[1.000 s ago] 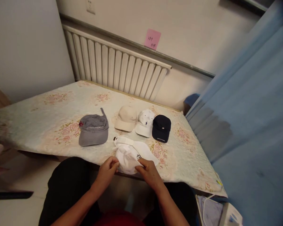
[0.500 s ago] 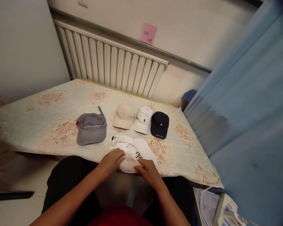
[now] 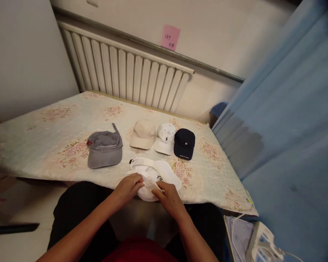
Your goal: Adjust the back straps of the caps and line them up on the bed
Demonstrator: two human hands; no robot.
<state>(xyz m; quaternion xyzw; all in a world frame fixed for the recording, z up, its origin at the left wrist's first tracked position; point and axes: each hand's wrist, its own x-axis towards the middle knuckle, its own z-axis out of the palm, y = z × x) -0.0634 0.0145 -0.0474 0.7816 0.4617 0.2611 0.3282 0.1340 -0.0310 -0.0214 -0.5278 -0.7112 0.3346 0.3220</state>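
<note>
A white cap point(image 3: 156, 174) with a small dark logo lies at the near edge of the flowered tablecloth point(image 3: 57, 123). My left hand point(image 3: 129, 187) pinches its left side with curled fingers. My right hand point(image 3: 168, 196) grips its front right part, fingers closed on the fabric. The two hands nearly touch over the cap's crown. Behind it lie a grey cap point(image 3: 105, 149), a beige cap point(image 3: 142, 134), a white cap with a dark emblem point(image 3: 164, 138) and a navy cap point(image 3: 184, 144).
A white radiator point(image 3: 125, 72) runs along the wall behind the table, with a pink note point(image 3: 169, 37) above it. A blue curtain point(image 3: 289, 120) hangs at the right. Papers and a white device point(image 3: 258, 236) sit low at the right. My dark trousers are below the table edge.
Both hands have shifted further onto the white cap and closer together, bunching its crown. The camera has tilted slightly, so the table sits a little higher and further left in the picture.
</note>
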